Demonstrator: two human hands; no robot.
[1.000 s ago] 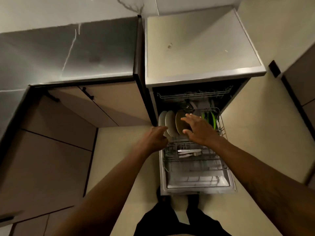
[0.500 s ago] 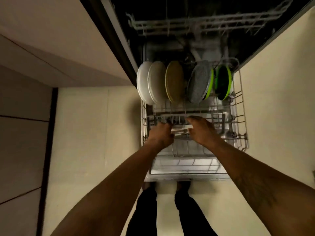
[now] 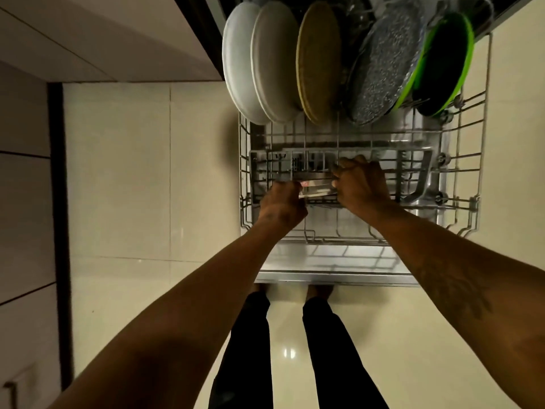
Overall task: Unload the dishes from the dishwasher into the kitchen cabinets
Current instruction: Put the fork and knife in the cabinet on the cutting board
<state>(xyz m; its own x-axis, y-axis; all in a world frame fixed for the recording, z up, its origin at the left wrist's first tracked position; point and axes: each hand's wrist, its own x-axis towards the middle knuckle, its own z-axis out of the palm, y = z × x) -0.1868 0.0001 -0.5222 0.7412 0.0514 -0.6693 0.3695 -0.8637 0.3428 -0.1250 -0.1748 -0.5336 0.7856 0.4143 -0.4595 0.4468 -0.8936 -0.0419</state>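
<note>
The lower dishwasher rack [image 3: 469,160] is pulled out over the open door [image 3: 333,261]. Standing upright at its back are two white plates [image 3: 259,63], a tan plate [image 3: 317,60], a speckled grey plate [image 3: 380,63] and a dark plate with a green rim [image 3: 445,63]. My left hand [image 3: 281,203] and my right hand [image 3: 361,184] are both closed on the ends of a shiny steel utensil bundle [image 3: 317,185] with a red sticker, lying across the grey cutlery basket [image 3: 413,169] at the rack's front.
Beige cabinet fronts [image 3: 26,202] run along the left, with a dark gap beside them. A tiled floor [image 3: 141,178] lies between cabinets and dishwasher. My legs [image 3: 283,349] stand right at the door's front edge.
The view has dropped closer to the rack. Both hands moved down from the plates to the cutlery basket and closed on the steel utensils.
</note>
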